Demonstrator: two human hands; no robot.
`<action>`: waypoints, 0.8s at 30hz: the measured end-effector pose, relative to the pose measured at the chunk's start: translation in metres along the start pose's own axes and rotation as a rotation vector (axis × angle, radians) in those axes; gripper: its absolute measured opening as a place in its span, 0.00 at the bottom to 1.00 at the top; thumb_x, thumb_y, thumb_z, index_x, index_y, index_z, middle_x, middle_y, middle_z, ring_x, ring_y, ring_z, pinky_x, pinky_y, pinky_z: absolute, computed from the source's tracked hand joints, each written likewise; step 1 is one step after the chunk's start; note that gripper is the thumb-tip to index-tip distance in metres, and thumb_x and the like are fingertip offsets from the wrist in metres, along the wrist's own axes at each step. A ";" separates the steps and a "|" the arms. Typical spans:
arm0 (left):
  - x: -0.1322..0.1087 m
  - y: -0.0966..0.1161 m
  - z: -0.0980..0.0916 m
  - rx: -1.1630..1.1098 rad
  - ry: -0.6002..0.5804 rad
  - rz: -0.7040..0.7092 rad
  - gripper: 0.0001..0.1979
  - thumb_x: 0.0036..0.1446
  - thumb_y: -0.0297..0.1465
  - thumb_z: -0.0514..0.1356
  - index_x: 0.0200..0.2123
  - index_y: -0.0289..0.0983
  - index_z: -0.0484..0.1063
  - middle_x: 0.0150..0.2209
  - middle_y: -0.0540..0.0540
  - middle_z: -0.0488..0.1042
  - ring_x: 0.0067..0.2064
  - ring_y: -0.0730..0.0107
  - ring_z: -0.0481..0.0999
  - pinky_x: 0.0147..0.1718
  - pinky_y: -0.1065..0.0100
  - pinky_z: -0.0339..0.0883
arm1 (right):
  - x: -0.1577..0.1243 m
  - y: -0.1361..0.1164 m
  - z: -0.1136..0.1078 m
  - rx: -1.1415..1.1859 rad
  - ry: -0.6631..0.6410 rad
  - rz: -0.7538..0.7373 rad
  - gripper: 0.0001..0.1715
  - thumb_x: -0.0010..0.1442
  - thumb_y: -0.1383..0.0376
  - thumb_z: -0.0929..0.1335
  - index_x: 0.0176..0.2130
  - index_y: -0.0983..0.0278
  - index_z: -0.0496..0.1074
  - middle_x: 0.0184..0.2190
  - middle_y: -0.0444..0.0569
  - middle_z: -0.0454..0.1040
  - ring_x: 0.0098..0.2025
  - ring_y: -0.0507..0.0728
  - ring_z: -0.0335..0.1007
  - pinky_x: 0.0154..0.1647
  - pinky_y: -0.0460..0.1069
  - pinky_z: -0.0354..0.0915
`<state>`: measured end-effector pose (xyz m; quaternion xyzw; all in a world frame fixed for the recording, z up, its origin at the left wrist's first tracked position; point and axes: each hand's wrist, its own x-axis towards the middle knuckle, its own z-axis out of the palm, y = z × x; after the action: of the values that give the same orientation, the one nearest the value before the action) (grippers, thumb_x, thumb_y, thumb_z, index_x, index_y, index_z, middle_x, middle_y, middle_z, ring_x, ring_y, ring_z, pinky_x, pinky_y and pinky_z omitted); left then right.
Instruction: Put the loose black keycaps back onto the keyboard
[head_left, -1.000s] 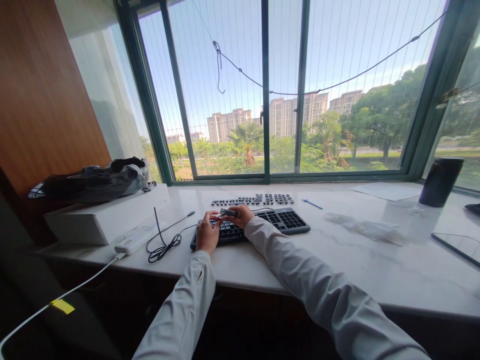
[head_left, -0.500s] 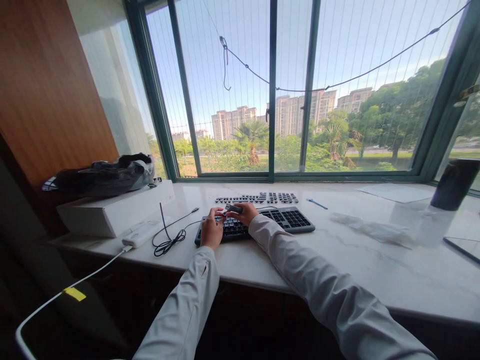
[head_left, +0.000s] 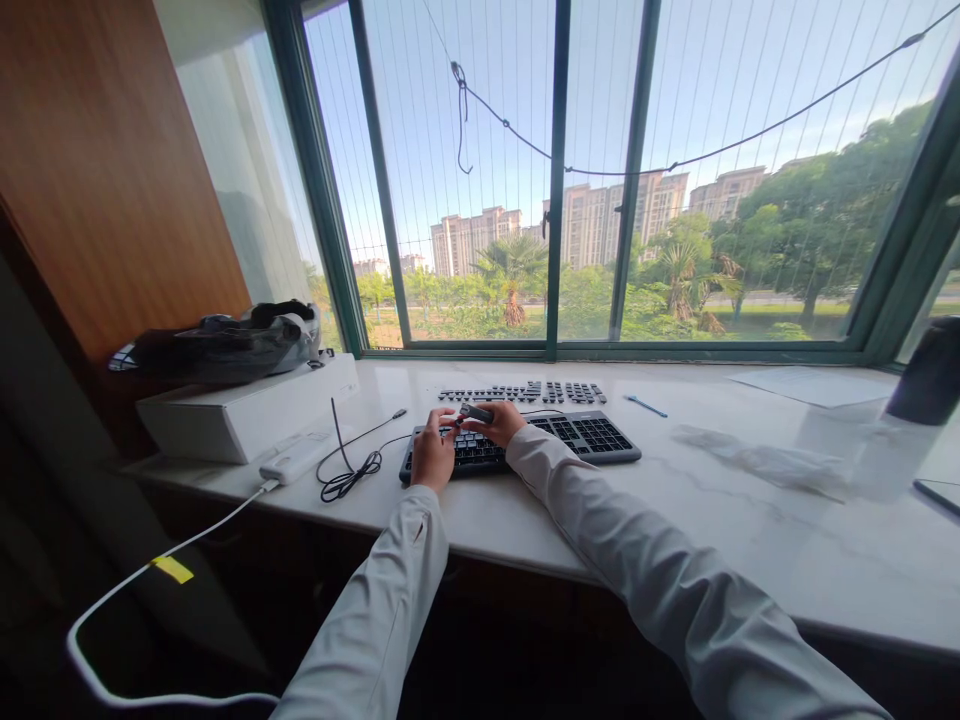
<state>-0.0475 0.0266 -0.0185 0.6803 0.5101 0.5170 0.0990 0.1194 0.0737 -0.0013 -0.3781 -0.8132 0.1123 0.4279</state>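
**Item 1: small dark tool** (head_left: pixel 475 412)
- Location: held just above the left half of the keyboard (head_left: pixel 585 437), at the middle of the table (head_left: pixel 525 520).
- Holder: your right hand (head_left: pixel 501 428). Its grip is clenched around the tool's right end and the left end sticks out.
- Your left hand (head_left: pixel 433 455) rests on the keys with its fingertips raised to the free end. You cannot tell from here whether that grip pinches the tool or only touches it.
- Handling (judged): short, rigid and light. It is probably smooth plastic or metal, so it could twist in a loose hold. Take it round the middle of the body with thumb and two fingers, and keep the tip free. It is too small here to make out any detail.

**Item 2: keyboard**
- Location: flat on the table under both hands, with its long side running left to right.
- Handling (judged): a stiff, fairly light slab that may slide on the polished stone top. Hold it by the two short ends, not by the keys.

**Item 3: loose keycaps** (head_left: pixel 525 392)
- Location: in a row just beyond the keyboard, apart from it.
- Handling (judged): tiny, hard and easily scattered. Pick them up one at a time by the sides.

**Surroundings**
- Left: a coiled black cable (head_left: pixel 349 472), a white adapter (head_left: pixel 294 458) and a white box (head_left: pixel 247 412) with a dark bag (head_left: pixel 225 340) on top.
- Right: a blue pen (head_left: pixel 646 406), a crumpled clear wrapper (head_left: pixel 757 462), a paper sheet (head_left: pixel 814 385) and a dark cup (head_left: pixel 930 372).
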 end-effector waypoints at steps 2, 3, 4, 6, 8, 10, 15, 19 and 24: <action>0.000 0.000 0.000 0.000 -0.009 -0.008 0.14 0.59 0.26 0.56 0.49 0.41 0.67 0.44 0.46 0.77 0.35 0.71 0.76 0.40 0.67 0.69 | 0.001 0.002 0.002 -0.015 0.013 0.011 0.20 0.52 0.53 0.73 0.38 0.65 0.81 0.21 0.44 0.72 0.26 0.51 0.65 0.28 0.45 0.56; 0.000 -0.001 0.000 0.001 -0.011 -0.011 0.14 0.59 0.26 0.57 0.49 0.41 0.67 0.44 0.46 0.77 0.35 0.71 0.77 0.40 0.67 0.69 | 0.001 0.003 0.002 -0.026 0.021 0.020 0.20 0.51 0.53 0.73 0.37 0.65 0.81 0.21 0.44 0.73 0.26 0.51 0.66 0.28 0.45 0.57; 0.001 -0.001 0.001 -0.001 -0.010 -0.010 0.15 0.59 0.26 0.57 0.49 0.41 0.67 0.44 0.46 0.77 0.35 0.71 0.77 0.40 0.67 0.70 | 0.001 0.004 0.003 -0.037 0.029 0.031 0.20 0.50 0.53 0.73 0.37 0.65 0.81 0.21 0.45 0.73 0.26 0.51 0.66 0.28 0.45 0.57; 0.001 -0.001 0.001 -0.009 -0.006 -0.008 0.14 0.59 0.26 0.57 0.49 0.41 0.67 0.43 0.46 0.78 0.35 0.71 0.76 0.40 0.67 0.70 | 0.002 0.005 0.005 -0.058 0.043 0.051 0.19 0.49 0.52 0.74 0.36 0.63 0.81 0.22 0.45 0.74 0.27 0.52 0.67 0.29 0.46 0.58; 0.001 -0.001 0.001 -0.015 -0.002 -0.009 0.14 0.58 0.27 0.58 0.49 0.41 0.67 0.43 0.46 0.78 0.33 0.72 0.76 0.39 0.67 0.70 | 0.003 0.006 0.006 -0.076 0.057 0.061 0.19 0.49 0.51 0.74 0.36 0.61 0.81 0.22 0.45 0.74 0.27 0.53 0.67 0.29 0.46 0.58; 0.000 0.000 0.001 -0.010 -0.003 -0.018 0.14 0.58 0.28 0.59 0.49 0.41 0.67 0.43 0.46 0.78 0.30 0.73 0.75 0.38 0.67 0.70 | 0.003 0.007 0.006 -0.092 0.064 0.060 0.20 0.49 0.50 0.74 0.36 0.60 0.81 0.22 0.44 0.74 0.27 0.53 0.67 0.28 0.45 0.58; 0.000 0.001 0.000 -0.003 0.005 -0.029 0.14 0.58 0.31 0.59 0.48 0.41 0.67 0.43 0.45 0.78 0.27 0.75 0.74 0.36 0.68 0.69 | 0.003 0.007 0.006 -0.096 0.057 0.055 0.20 0.50 0.49 0.73 0.36 0.60 0.81 0.22 0.44 0.74 0.27 0.52 0.67 0.27 0.45 0.58; 0.000 0.002 -0.001 -0.012 0.014 -0.021 0.14 0.58 0.31 0.59 0.48 0.41 0.67 0.42 0.46 0.78 0.27 0.74 0.74 0.35 0.69 0.68 | 0.002 0.006 0.004 -0.072 0.052 0.046 0.20 0.50 0.50 0.73 0.36 0.62 0.81 0.23 0.45 0.75 0.28 0.53 0.68 0.28 0.45 0.59; -0.001 0.003 -0.002 0.015 0.018 -0.021 0.15 0.57 0.30 0.59 0.48 0.40 0.67 0.42 0.46 0.78 0.26 0.75 0.73 0.35 0.68 0.68 | 0.002 0.006 0.004 -0.079 0.035 0.028 0.20 0.51 0.50 0.72 0.36 0.62 0.81 0.21 0.45 0.74 0.27 0.52 0.67 0.28 0.45 0.58</action>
<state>-0.0475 0.0237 -0.0163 0.6712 0.5218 0.5180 0.0946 0.1188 0.0801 -0.0059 -0.4080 -0.8041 0.0793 0.4250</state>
